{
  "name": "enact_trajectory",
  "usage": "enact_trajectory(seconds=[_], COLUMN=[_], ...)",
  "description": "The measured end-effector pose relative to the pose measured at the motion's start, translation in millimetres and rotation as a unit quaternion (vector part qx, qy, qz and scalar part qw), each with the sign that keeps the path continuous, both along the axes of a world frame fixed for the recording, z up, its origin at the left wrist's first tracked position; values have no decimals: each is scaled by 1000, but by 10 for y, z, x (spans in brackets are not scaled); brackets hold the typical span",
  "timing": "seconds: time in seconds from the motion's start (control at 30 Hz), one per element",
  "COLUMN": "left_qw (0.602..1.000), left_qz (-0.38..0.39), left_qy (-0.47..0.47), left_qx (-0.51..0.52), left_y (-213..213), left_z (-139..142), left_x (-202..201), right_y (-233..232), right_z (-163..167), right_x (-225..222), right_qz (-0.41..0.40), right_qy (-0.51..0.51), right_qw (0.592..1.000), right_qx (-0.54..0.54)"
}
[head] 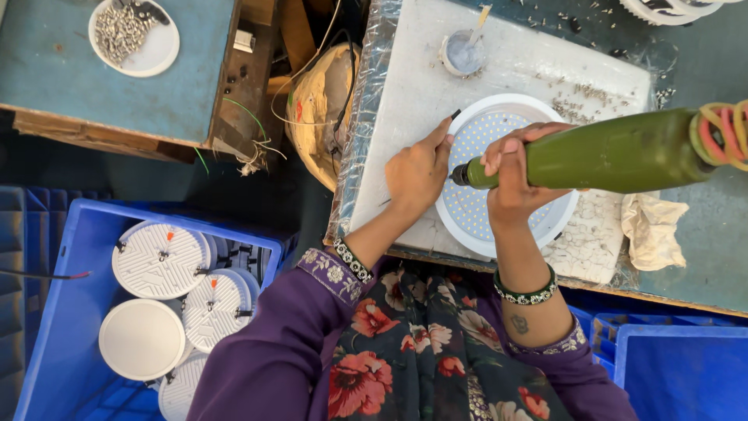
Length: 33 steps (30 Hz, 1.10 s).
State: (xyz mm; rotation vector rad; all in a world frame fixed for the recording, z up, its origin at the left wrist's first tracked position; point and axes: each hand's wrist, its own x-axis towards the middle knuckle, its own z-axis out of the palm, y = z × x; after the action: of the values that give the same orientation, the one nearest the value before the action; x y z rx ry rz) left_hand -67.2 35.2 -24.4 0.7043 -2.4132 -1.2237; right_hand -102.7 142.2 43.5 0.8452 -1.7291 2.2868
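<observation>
A round white lamp housing (545, 226) with a dotted LED board inside lies on a white foam pad (413, 78). My left hand (418, 169) pinches something small at the housing's left rim; what it holds is too small to tell. My right hand (510, 175) grips a green electric screwdriver (608, 152), its dark tip pointing left toward the rim beside my left fingers. Coloured rubber bands (721, 132) wrap the tool's rear end.
A blue crate (70, 312) at lower left holds several round white lamp units (160, 261). A white dish of screws (132, 35) sits on a blue bench. A small pot with a stick (463, 53), a crumpled rag (650, 230) and another blue crate (682, 370) are nearby.
</observation>
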Motion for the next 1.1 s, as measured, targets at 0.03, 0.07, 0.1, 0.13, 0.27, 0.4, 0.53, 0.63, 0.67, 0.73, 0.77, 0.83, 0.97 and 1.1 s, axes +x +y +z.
enact_trajectory(seconds=[0.03, 0.07, 0.1, 0.13, 0.27, 0.4, 0.53, 0.63, 0.67, 0.73, 0.77, 0.83, 0.97, 1.1], left_qw=[1000, 1000, 999, 999, 1000, 999, 998, 998, 998, 998, 998, 998, 998, 999], left_qz=[-2, -4, -6, -11, -26, -34, -25, -20, -21, -26, -28, -28, -31, -34], left_qy=[-9, -19, -30, -30, -16, -11, 30, 29, 29, 31, 33, 35, 29, 13], left_qx=[6, 13, 21, 20, -1, -28, -38, -50, -51, -49, -46, -40, -39, -40], left_y=[-5, 6, 25, 27, -14, -20, -19, -22, -21, -17, -20, -27, -25, -17], left_z=[-1, 0, 5, 11, 53, 72, 53, 56, 61, 72, 76, 77, 64, 65], left_x=[-10, 5, 24, 34, 78, 72, 81, 68, 69, 71, 74, 87, 116, 129], right_y=[-2, -6, -9, -12, -16, 51, 120, 70, 66, 76, 83, 95, 80, 49], right_z=[-13, -30, -46, -57, -57, -19, -10, -66, -77, -81, -76, -64, -75, -108], right_x=[-12, -10, 1, 12, 52, 66, -44, -158, -182, -222, -242, -269, -206, -43], right_qz=[2, 2, 1, 0, -7, 64, 73, 53, 61, 72, 77, 85, 98, 96], right_qy=[2, 10, 17, 23, 40, -22, -64, -55, -62, -71, -74, -74, -74, -53], right_qw=[1000, 1000, 1000, 1000, 999, 995, 990, 990, 989, 988, 988, 987, 985, 990], right_qx=[6, 8, 13, 16, 33, -70, -101, -117, -118, -117, -115, -115, -121, -93])
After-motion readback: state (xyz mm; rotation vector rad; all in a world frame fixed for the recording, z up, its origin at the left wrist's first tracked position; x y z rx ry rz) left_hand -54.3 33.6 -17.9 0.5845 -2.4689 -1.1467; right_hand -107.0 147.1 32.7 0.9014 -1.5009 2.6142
